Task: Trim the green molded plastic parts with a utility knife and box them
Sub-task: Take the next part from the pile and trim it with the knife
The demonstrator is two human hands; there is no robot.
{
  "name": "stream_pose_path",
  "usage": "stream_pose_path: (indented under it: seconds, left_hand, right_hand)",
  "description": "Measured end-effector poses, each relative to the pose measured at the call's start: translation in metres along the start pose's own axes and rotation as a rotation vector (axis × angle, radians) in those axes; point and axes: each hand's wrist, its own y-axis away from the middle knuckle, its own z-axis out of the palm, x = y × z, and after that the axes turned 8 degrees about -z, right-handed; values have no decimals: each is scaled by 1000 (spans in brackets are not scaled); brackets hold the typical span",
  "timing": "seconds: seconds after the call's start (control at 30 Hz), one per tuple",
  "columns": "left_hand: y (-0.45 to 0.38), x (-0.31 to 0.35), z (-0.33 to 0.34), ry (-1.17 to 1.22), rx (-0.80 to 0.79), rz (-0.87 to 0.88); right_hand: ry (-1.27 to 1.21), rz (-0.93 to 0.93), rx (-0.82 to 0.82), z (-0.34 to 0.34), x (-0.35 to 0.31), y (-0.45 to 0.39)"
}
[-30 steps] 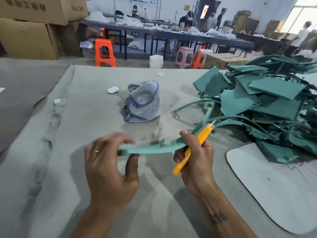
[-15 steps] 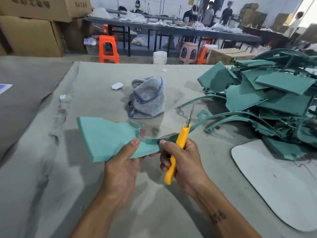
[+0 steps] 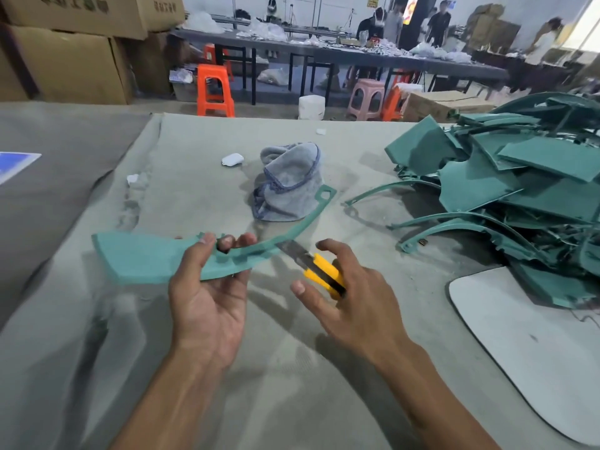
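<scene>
just above the grey surface [image 3: 97, 319], the left hand [image 3: 207, 303] grips a green part [image 3: 146, 261], its long axis running left to right, thin arm pointing up-right. right hand [image 3: 354, 303] holds the utility knife [image 3: 321, 272], blade aimed up-left, touching the part.

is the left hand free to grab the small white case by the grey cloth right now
Probably not: the left hand holds the long green moulded plastic part. The small white case lies unobstructed beside the crumpled grey cloth.

light: bright, window glare top right | shadows: soft | edges: wide-angle bending, slight blur
</scene>
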Motion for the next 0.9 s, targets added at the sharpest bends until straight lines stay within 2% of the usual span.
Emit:
stream_pose_path:
  seconds: [0.13, 0.33, 0.47, 0.53, 0.67, 0.73, 0.8, 0.9]
  left_hand:
    - [1, 1, 0, 60, -11, -42]
    - [5, -1, 3, 23, -110, -118]
    - [6, 1, 2, 65, -136, -142]
    - [5, 1, 2, 80, -118, -148]
    - [8, -3, 5, 38, -108, -165]
    - [9, -4, 6, -21, -139, -175]
    - [9, -5, 5, -63, -147, -171]
    - [8, -3, 3, -76, -122, -131]
  right_hand:
    - [-45, -183, -21, 11, -11, 5]
    - [-38, -223, -5, 8, -2, 2]
    - [-51, -77, 294, 1, 6, -4]
    - [-67, -71, 395, -4, 12, -6]
    - [-117, -293, 282, -10, 18, -4]
    - [-85, -331, 249, -9, 19, -5]
    - [-53, -268, 326, -7, 21, -7]
    - [0, -19, 559, -12, 27, -8]
